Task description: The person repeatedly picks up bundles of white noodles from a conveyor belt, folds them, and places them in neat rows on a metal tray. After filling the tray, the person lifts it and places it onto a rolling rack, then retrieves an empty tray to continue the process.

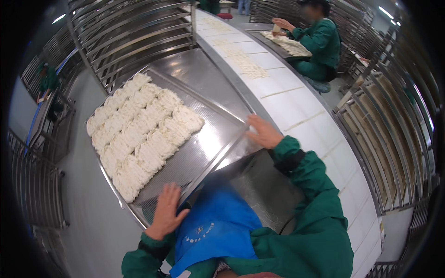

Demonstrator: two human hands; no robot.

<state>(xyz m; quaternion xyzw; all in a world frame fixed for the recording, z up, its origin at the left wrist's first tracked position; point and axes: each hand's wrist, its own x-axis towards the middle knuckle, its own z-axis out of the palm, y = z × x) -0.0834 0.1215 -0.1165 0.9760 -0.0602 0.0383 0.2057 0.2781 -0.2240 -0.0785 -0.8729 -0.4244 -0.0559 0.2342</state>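
A perforated metal tray [208, 139] lies at an angle before me, its near edge reaching past the steel worktop [208, 71]. Rows of pale noodle-like dough bundles [139, 128] cover its far and left part; the part nearest me is bare mesh. My left hand [167, 210] lies at the tray's near left part, fingers extended over the mesh by the rim. At the near right corner is my right hand [263, 132], its fingertips at the rim, slightly blurred. Neither hand is plainly closed on the tray.
A white conveyor belt [278, 83] with loose dough strands runs along the right. A steel tray rack [139, 34] stands beyond the worktop, another rack [386, 139] at the right. Across the belt a seated co-worker [320, 45] handles a filled tray; another person [48, 83] works far left.
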